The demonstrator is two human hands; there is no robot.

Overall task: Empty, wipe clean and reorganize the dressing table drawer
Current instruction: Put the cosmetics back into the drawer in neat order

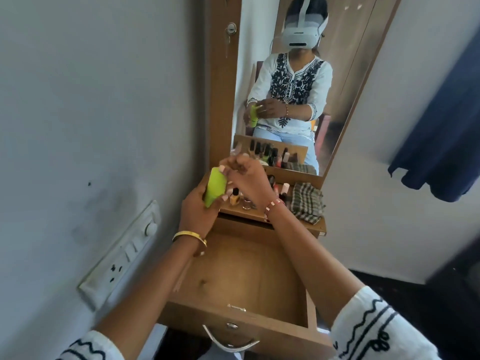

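The wooden drawer [244, 276] is pulled out below me, and I see nothing in it. My left hand [198, 207] grips a lime-green tube [214, 187] above the dressing table's left edge. My right hand [246, 175] has curled fingers at the tube's top end; whether it pinches the cap I cannot tell. Several nail polish bottles [235, 197] stand on the table top [259, 213]. A checked cloth [306, 201] lies crumpled on the table's right side.
A tall mirror [298, 81] rises behind the table and reflects me with the tube. A wall switchboard [122, 253] sits at the left. A dark blue curtain [441, 141] hangs at the right. The drawer's metal handle [230, 342] faces me.
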